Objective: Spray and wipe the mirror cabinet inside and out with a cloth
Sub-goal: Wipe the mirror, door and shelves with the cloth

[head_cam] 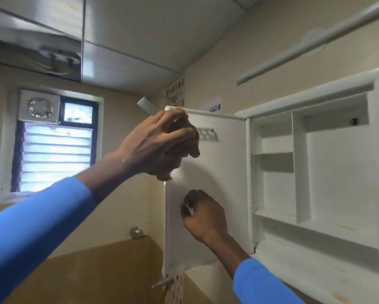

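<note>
Two hands at the open door (pixel 219 163): left hand (pixel 153 143) presses bunched cloth (pixel 184 150) near its top edge; right hand (pixel 202 216) pinches its free edge. Cabinet (pixel 337 172) shelves likely remain.

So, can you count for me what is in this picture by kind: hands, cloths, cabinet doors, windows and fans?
Hands: 2, the left hand and the right hand
Cloths: 1, the brown cloth bunched in the left hand
Cabinet doors: 1, the open door
Windows: 1, the window
Fans: 1, the fan
Total: 6
</note>
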The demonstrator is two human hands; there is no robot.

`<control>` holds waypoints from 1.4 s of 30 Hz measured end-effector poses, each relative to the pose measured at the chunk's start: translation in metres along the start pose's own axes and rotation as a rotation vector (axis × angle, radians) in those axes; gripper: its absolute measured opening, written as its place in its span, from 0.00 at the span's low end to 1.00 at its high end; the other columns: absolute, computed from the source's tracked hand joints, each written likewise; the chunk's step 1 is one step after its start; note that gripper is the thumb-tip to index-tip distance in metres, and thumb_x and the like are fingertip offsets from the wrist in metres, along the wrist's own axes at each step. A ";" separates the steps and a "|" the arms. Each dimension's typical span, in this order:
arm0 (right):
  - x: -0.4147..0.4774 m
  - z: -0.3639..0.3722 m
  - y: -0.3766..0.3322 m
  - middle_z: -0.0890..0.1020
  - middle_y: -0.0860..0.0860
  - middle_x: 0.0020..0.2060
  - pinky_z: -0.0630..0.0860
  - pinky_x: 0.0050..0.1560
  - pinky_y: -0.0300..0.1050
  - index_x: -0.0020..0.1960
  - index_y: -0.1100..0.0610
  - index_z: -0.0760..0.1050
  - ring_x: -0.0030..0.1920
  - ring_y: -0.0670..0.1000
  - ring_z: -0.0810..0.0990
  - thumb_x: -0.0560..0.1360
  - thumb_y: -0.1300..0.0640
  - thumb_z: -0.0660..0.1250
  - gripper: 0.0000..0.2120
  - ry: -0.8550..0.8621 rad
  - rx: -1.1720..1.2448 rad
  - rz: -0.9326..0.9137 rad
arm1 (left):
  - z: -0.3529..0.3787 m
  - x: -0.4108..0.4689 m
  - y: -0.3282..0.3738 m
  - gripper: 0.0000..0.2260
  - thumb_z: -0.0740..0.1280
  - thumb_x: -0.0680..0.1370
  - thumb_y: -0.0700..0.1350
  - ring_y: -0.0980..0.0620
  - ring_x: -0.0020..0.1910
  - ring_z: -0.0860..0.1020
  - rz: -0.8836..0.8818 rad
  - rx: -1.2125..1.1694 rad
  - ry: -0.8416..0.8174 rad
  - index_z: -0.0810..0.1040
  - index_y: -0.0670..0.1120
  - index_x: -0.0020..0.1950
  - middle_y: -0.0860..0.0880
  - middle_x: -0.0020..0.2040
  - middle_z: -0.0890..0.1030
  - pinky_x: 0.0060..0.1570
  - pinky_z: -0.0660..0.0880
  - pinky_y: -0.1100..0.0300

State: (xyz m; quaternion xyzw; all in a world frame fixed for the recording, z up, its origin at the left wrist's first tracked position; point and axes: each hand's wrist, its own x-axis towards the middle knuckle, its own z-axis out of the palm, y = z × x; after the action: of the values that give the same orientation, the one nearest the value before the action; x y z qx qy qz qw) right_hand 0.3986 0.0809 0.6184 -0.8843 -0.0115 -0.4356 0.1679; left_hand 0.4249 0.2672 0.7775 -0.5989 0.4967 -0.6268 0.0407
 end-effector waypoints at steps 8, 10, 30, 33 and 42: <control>0.051 -0.029 0.074 0.76 0.43 0.53 0.70 0.48 0.42 0.56 0.49 0.76 0.55 0.48 0.78 0.80 0.50 0.65 0.06 0.152 -0.081 0.013 | 0.058 0.075 -0.050 0.28 0.74 0.79 0.47 0.38 0.62 0.77 -0.060 -0.084 -0.098 0.68 0.46 0.76 0.40 0.71 0.72 0.54 0.79 0.50; 0.059 -0.032 0.093 0.73 0.43 0.55 0.70 0.48 0.42 0.59 0.48 0.74 0.58 0.47 0.76 0.80 0.49 0.66 0.08 0.168 -0.127 0.026 | 0.078 0.068 -0.056 0.27 0.74 0.78 0.48 0.40 0.59 0.77 -0.126 -0.119 -0.129 0.68 0.46 0.74 0.42 0.69 0.74 0.52 0.80 0.50; 0.081 -0.037 0.232 0.47 0.50 0.86 0.62 0.79 0.49 0.86 0.56 0.46 0.85 0.53 0.46 0.79 0.38 0.61 0.45 0.204 -0.489 -0.352 | 0.174 0.053 -0.010 0.27 0.75 0.73 0.53 0.35 0.55 0.79 -0.603 0.097 0.011 0.76 0.39 0.66 0.37 0.58 0.82 0.55 0.79 0.44; 0.081 -0.034 0.234 0.45 0.49 0.86 0.63 0.78 0.53 0.86 0.55 0.43 0.85 0.52 0.43 0.80 0.37 0.60 0.45 0.186 -0.434 -0.355 | 0.180 0.056 -0.007 0.28 0.72 0.74 0.56 0.34 0.56 0.78 -0.606 0.157 0.027 0.75 0.39 0.67 0.36 0.58 0.81 0.57 0.77 0.42; 0.079 -0.030 0.243 0.41 0.45 0.85 0.68 0.76 0.62 0.86 0.49 0.38 0.85 0.52 0.40 0.80 0.35 0.60 0.46 0.139 -0.349 -0.352 | 0.223 0.144 0.051 0.30 0.69 0.77 0.60 0.38 0.69 0.76 -0.215 0.013 -0.047 0.71 0.47 0.75 0.42 0.72 0.76 0.69 0.74 0.43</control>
State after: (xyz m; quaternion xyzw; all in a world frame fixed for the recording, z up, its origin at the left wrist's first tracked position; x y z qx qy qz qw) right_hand 0.4649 -0.1673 0.6271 -0.8521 -0.0784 -0.5134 -0.0652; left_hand 0.5334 0.0206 0.7990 -0.6629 0.4246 -0.6166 -0.0114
